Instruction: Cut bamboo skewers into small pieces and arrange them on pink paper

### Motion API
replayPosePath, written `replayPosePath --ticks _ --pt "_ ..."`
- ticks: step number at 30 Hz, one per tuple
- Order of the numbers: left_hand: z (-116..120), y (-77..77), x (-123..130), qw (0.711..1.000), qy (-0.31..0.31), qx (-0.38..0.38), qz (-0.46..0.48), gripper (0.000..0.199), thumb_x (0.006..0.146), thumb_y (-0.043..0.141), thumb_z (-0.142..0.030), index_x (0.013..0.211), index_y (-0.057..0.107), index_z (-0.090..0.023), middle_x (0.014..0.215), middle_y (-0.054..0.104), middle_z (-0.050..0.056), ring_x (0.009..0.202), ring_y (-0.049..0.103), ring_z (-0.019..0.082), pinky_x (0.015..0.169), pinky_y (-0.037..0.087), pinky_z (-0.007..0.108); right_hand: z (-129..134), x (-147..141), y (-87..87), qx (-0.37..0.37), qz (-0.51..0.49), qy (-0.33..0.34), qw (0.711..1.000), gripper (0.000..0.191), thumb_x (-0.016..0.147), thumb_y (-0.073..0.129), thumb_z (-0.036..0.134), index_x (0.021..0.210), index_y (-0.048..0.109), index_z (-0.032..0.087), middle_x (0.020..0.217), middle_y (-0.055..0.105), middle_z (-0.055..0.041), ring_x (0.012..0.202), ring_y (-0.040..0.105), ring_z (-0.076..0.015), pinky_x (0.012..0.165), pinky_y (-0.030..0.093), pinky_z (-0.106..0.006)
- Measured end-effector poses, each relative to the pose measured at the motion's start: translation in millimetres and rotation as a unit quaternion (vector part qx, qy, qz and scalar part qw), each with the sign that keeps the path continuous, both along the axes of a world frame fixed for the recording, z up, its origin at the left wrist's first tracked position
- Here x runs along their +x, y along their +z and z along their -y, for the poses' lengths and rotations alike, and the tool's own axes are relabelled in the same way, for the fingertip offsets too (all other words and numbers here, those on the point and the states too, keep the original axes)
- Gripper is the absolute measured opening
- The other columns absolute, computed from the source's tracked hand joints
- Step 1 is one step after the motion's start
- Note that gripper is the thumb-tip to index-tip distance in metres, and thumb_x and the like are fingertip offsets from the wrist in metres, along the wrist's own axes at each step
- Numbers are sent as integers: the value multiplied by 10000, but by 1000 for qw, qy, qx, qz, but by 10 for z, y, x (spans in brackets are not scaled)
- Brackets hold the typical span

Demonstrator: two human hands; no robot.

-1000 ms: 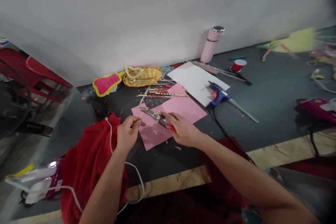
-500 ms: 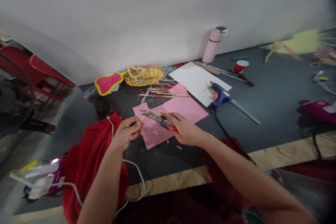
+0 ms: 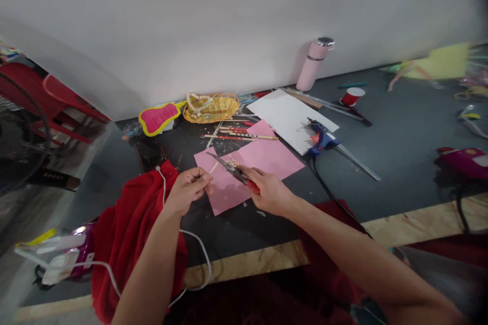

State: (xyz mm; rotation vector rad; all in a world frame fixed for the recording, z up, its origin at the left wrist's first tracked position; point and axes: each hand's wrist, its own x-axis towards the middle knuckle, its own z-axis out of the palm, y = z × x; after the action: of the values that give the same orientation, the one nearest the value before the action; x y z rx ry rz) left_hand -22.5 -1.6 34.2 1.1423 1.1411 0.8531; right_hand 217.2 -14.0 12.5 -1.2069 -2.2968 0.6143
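Observation:
My left hand (image 3: 190,188) is closed in a pinch on a thin pale stick (image 3: 214,167), which sticks out from the fingertips toward the right. My right hand (image 3: 269,190) grips red-handled scissors (image 3: 239,174), their dark blades pointing left. The stick's far end meets the blades; whether it lies between them is hard to make out. Beneath both hands lies pink paper (image 3: 267,157). A small heap of pale cut bits (image 3: 232,163) rests on it, just behind the scissors.
Several patterned sticks (image 3: 244,136) lie beyond the paper, near a wicker basket (image 3: 224,107). A white board (image 3: 282,111) carries the front of a blue glue gun (image 3: 321,139). A pink bottle (image 3: 313,66) stands by the wall. Red cloth (image 3: 133,218) and a white cable (image 3: 204,251) lie left.
More of the pale stick shows beyond my left fingertips. The scissors' blades have turned slightly, with their tips higher. The whole view has shifted a little.

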Motion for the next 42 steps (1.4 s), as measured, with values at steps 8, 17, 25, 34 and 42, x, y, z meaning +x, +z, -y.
replayPosePath --ticks 8,17,25,34,42 --pt "-19 -5 11 998 28 55 -17 235 793 617 -347 729 548 -132 611 649 27 370 334 13 378 206 160 -126 84 -6 11 50 -97 994 570 798 487 159 1347 351 230 1214 562 -93 889 623 -240 738 499 -332" --pt "-14 15 56 994 32 69 -76 219 802 596 -350 744 560 -141 678 648 29 404 363 30 398 240 175 -381 314 -92 51 28 -186 981 561 854 514 342 1366 338 193 1209 557 -129 1030 568 -281 828 479 -401" --pt "-28 -30 71 989 29 91 -110 192 809 575 -337 751 570 -154 687 649 24 416 370 49 414 271 180 -398 272 -178 45 149 -205 966 494 871 498 429 1301 415 201 1074 617 -109 1004 555 -261 808 448 -360" --pt "-38 -185 17 836 124 328 -421 135 825 545 -305 884 616 -207 796 705 44 772 654 185 637 425 219 -405 483 82 134 56 -207 967 326 900 441 298 1197 537 203 1187 573 -89 1087 475 -255 924 382 -407" --pt "-85 -265 -15 802 161 359 -449 160 842 526 -335 855 612 -200 779 709 9 711 655 153 602 422 212 -246 1082 205 160 -48 -269 949 285 839 441 130 1077 589 179 1022 625 -83 927 554 -214 854 441 -366"
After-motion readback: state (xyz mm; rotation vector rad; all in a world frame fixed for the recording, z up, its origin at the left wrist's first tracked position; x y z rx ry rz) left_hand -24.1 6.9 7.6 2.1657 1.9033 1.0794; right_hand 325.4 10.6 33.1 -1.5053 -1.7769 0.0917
